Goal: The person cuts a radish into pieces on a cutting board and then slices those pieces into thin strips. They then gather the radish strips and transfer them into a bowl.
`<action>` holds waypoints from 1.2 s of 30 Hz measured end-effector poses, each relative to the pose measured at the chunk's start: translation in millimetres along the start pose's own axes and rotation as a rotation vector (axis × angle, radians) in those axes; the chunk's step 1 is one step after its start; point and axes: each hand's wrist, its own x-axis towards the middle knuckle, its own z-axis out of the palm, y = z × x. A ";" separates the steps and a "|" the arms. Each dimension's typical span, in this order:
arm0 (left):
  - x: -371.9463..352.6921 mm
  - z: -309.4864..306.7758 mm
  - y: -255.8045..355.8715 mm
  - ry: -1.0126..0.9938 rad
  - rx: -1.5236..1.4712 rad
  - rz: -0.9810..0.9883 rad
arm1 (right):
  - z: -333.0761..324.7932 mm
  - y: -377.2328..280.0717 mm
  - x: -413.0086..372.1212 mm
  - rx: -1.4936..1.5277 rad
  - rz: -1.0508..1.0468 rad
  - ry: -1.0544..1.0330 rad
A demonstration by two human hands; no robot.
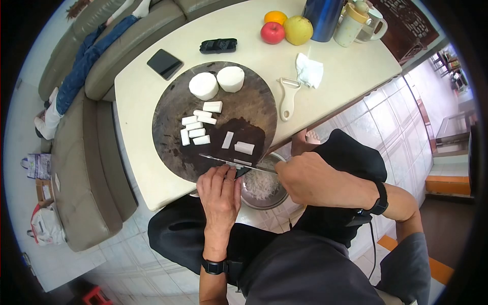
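Note:
My right hand (295,178) is wrapped round the handle of a knife (223,160), whose blade lies across the near edge of a round dark cutting board (168,122). Just below the blade, the fingers of my left hand (220,190) are bent and pressed together on a small white piece at the board's edge. White sticks (244,148) lie near the blade, and several white blocks (192,125) sit left of the middle. Two thick white rounds (203,86) stand at the board's far side. Below the board's right edge, a metal bowl (262,189) holds white shreds.
On the table (137,91) are a phone (164,64), a black case (218,46), a peeler (288,99), a crumpled tissue (309,70), fruit (298,30), a blue flask (322,19) and a jug (370,28). A person's legs (84,66) rest on the sofa.

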 end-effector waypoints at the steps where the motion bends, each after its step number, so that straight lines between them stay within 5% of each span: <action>1: 0.3 -0.4 0.1 -0.001 0.007 -0.001 | -1.1 0.2 -0.7 -0.005 -0.003 -0.014; 36: -4.7 5.8 0.6 0.072 -0.008 -0.020 | -5.0 4.2 12.3 -0.006 -0.011 -0.052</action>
